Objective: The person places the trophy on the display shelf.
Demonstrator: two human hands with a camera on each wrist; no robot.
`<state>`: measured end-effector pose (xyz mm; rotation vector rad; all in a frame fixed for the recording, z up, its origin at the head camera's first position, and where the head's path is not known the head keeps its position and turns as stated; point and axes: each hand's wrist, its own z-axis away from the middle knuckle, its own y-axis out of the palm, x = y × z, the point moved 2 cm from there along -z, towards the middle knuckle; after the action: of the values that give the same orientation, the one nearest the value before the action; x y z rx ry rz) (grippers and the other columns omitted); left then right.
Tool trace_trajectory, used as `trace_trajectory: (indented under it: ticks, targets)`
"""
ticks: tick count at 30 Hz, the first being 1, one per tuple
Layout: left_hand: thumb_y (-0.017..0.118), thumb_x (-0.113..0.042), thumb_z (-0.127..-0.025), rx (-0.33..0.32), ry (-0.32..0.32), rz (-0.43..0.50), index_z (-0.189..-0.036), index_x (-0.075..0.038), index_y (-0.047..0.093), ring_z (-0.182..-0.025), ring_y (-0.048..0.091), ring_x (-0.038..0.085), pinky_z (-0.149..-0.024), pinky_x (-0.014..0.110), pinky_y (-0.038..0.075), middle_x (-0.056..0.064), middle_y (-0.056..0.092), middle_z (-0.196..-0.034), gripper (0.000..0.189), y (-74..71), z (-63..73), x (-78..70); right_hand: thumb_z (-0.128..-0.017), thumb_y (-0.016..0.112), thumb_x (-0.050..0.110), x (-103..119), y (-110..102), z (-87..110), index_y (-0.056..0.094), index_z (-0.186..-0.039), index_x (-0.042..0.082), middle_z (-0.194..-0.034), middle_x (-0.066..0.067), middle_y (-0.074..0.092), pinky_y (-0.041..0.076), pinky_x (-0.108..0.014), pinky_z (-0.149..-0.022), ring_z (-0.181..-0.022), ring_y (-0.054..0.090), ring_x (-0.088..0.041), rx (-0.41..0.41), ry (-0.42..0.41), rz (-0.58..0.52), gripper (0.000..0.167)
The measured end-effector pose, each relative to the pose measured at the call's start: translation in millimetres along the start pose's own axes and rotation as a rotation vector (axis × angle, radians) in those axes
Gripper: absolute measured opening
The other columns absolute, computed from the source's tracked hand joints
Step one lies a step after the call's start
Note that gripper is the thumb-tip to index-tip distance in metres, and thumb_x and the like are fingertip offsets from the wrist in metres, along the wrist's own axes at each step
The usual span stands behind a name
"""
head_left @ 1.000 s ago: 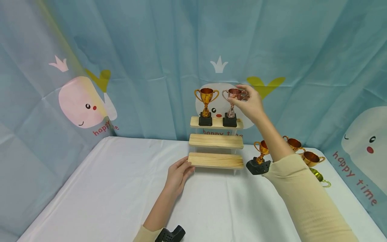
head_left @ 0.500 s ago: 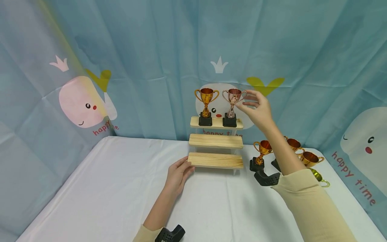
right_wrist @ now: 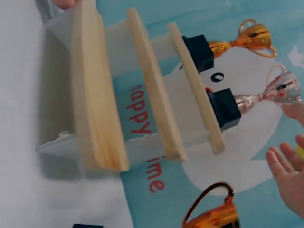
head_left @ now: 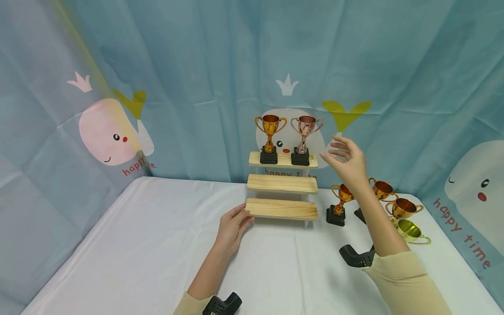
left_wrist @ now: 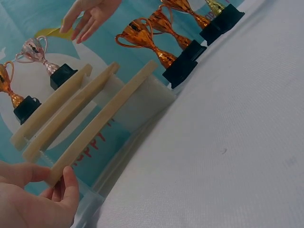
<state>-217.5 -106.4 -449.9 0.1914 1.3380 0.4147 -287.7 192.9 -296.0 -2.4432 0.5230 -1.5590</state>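
A three-tier wooden display stand (head_left: 281, 210) with clear supports stands at the back of the table. My left hand (head_left: 232, 228) grips the left end of its lowest board, thumb and fingers around the edge in the left wrist view (left_wrist: 45, 194). On the top board, a gold trophy (head_left: 270, 126) stands upright on the left and a pinkish-silver trophy (head_left: 305, 127) on the right, both on black bases. My right hand (head_left: 349, 164) hovers to the right of the silver trophy, apart from it, fingers spread and holding nothing.
Several trophies stand on the right of the table, among them an orange-gold one (head_left: 341, 194) and a yellow-gold one (head_left: 409, 231); my right forearm partly hides some. A blue patterned curtain (head_left: 197, 87) hangs behind the white tablecloth (head_left: 157, 245).
My right hand has let go of the silver trophy and drawn away to the right and down. The trophy stays upright on the top board. My left hand keeps its grip.
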Motion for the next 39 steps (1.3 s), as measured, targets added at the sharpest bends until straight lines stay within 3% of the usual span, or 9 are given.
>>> trace_trajectory:
  ticks: [7,14,23,28,35,39]
  targets:
    - [0.058,0.000,-0.106,0.000,0.001,-0.005,-0.152,0.011,0.045,-0.115,0.066,0.021,-0.099,0.025,0.062,0.032,0.048,-0.151,0.049,0.4,-0.8,0.5,-0.100,0.075,0.012,-5.6,-5.1,20.8,0.050,-0.152,-0.001,-0.143,-0.023,0.057,0.055,-0.013,-0.101,-0.125,0.061,-0.029,-0.057,-0.007,0.003,0.059]
    - [0.057,0.000,-0.106,0.002,0.001,-0.002,-0.151,0.011,0.046,-0.112,0.067,0.019,-0.098,0.024,0.063,0.032,0.049,-0.150,0.048,1.3,-0.2,0.9,-0.099,0.076,0.014,-13.4,-12.4,40.4,0.051,-0.152,0.001,-0.143,-0.022,0.059,0.057,-0.032,-0.110,-0.128,0.059,-0.035,-0.095,-0.007,0.070,0.060]
    - [0.057,-0.001,-0.107,0.000,0.006,-0.008,-0.151,0.011,0.047,-0.112,0.066,0.019,-0.098,0.025,0.063,0.031,0.050,-0.150,0.047,1.9,0.0,1.1,-0.096,0.079,0.008,-26.0,-18.8,60.7,0.055,-0.152,0.007,-0.143,-0.014,0.061,0.055,-0.031,-0.113,-0.124,0.060,-0.022,-0.170,0.042,0.084,0.060]
    - [0.058,-0.001,-0.107,-0.006,0.005,-0.011,-0.151,0.010,0.047,-0.113,0.067,0.020,-0.099,0.025,0.063,0.031,0.050,-0.150,0.047,0.3,-0.2,0.8,-0.096,0.079,0.007,-33.0,-19.2,68.1,0.054,-0.151,0.005,-0.143,-0.017,0.061,0.052,-0.036,-0.117,-0.129,0.059,-0.031,-0.190,0.059,0.098,0.060]
    - [0.058,-0.001,-0.107,-0.008,0.004,-0.009,-0.151,0.011,0.047,-0.111,0.067,0.019,-0.098,0.024,0.063,0.031,0.050,-0.150,0.047,0.4,-0.2,1.0,-0.096,0.080,0.012,-39.5,-19.8,75.1,0.057,-0.149,0.003,-0.144,-0.017,0.062,0.047,-0.029,-0.121,-0.137,0.055,-0.032,-0.228,0.086,0.134,0.058]
    - [0.057,-0.001,-0.107,-0.003,0.007,-0.004,-0.151,0.011,0.047,-0.108,0.067,0.017,-0.097,0.024,0.063,0.031,0.050,-0.150,0.047,0.0,-0.3,1.8,-0.096,0.080,0.013,-43.4,-20.2,77.8,0.057,-0.148,0.004,-0.144,-0.018,0.062,0.045,-0.040,-0.124,-0.137,0.055,-0.034,-0.229,0.107,0.127,0.058]
